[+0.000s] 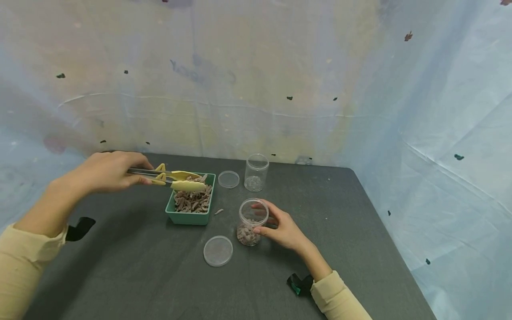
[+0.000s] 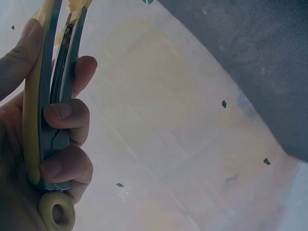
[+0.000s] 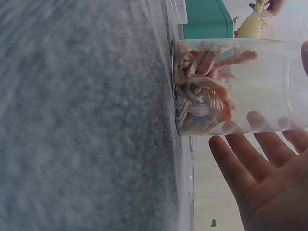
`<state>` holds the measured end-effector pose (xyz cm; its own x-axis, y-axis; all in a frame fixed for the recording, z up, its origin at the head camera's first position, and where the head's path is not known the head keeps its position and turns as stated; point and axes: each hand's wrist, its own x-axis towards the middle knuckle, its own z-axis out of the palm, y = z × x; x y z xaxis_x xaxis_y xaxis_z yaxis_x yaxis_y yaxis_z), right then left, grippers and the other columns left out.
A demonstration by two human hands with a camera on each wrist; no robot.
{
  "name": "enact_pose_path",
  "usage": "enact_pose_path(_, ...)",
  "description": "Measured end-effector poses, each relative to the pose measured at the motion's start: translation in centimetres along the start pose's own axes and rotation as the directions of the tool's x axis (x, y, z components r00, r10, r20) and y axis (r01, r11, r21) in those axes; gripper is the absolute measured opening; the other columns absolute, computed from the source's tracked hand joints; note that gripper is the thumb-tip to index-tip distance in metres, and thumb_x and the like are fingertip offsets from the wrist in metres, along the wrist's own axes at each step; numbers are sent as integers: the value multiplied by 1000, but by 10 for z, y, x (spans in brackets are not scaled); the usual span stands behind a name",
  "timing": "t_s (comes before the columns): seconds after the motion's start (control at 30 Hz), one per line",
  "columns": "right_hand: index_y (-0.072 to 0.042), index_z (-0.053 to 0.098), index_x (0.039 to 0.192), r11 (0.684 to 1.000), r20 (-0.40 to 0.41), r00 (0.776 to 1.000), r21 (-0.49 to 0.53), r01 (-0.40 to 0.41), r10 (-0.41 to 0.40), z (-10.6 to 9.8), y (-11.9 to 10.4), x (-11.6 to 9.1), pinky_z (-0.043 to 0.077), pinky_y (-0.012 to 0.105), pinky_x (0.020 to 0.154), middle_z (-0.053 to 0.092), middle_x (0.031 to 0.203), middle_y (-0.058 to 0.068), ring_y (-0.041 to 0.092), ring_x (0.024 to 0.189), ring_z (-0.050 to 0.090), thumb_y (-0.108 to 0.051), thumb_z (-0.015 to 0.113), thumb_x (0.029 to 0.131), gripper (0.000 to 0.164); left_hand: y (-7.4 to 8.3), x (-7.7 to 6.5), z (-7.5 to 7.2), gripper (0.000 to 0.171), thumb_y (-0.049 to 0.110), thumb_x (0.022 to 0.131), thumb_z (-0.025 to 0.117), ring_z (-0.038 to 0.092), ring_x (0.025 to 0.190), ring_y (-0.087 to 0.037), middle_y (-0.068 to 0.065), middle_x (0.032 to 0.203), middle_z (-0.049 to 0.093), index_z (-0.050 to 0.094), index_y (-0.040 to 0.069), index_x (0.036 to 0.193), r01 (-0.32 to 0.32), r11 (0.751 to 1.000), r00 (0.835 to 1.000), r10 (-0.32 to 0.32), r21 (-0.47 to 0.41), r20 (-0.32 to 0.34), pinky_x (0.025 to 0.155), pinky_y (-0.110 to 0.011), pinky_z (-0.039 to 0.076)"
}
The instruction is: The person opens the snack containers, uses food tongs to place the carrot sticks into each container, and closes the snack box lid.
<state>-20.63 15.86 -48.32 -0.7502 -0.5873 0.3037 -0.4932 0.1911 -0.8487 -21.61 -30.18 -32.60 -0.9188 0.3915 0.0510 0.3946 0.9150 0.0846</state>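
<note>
My left hand [image 1: 114,171] grips metal tongs [image 1: 189,186] with yellow tips and handles, fingers wrapped round both arms in the left wrist view. The tongs' tips lie over a green tub [image 1: 187,218] heaped with brownish-grey strips [image 1: 193,202] that look dried. My right hand [image 1: 285,229] holds a clear open jar [image 3: 267,86] upright on the table, its thumb at the near side and its fingers round the far side. Similar strips [image 3: 204,86] fill the jar's lower part. One loose strip [image 1: 218,211] lies between tub and jar.
A second clear jar [image 1: 257,168] stands behind the held one. A round clear lid [image 1: 229,179] lies beside it, and another lid [image 1: 218,251] lies nearer the front. The dark table [image 1: 320,213] meets a pale hanging sheet [image 1: 248,89] at the back and right.
</note>
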Motion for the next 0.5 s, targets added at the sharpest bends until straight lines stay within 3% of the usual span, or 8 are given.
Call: enact_pose_path(0.5, -18, 41, 159, 1000, -1, 1000, -8, 12, -12, 0, 2, -1, 51, 45, 105, 56, 151, 10, 40, 137, 55, -18, 78, 96, 74, 1, -1, 2, 37, 48, 95, 75, 69, 90, -19, -1, 117, 73, 73, 23, 123, -6, 1000, 1000, 6, -15, -14, 62, -39, 49)
